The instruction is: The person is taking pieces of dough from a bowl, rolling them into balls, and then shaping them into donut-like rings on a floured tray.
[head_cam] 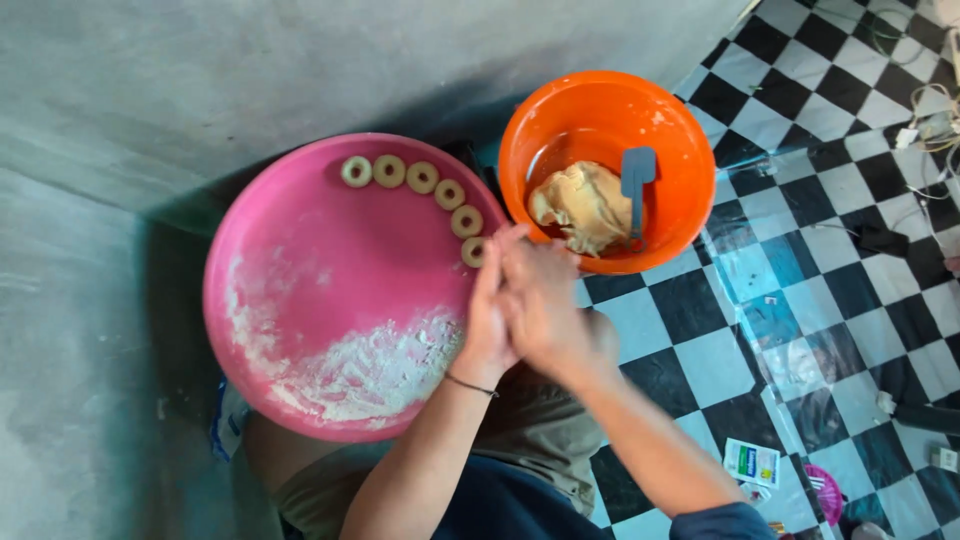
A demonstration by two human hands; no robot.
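Observation:
A big pink tray [300, 260] rests on my lap, with flour [380, 370] heaped at its near edge. Several small dough rings [421, 178] lie in a curved row along its far rim. My left hand [487, 320] and my right hand [545, 300] are pressed palm to palm over the tray's right edge, fingers pointing away from me. Whatever lies between the palms is hidden. Just beyond the fingertips stands an orange bowl [600, 110] holding a lump of pale dough [583, 207] and a grey spatula [637, 185].
The bowl stands on a black and white chequered floor [800, 200] covered with clear plastic. A grey wall [200, 80] runs along the left and top. Small packets [752, 462] and a pink item [826, 492] lie on the floor at lower right; cables [930, 120] at upper right.

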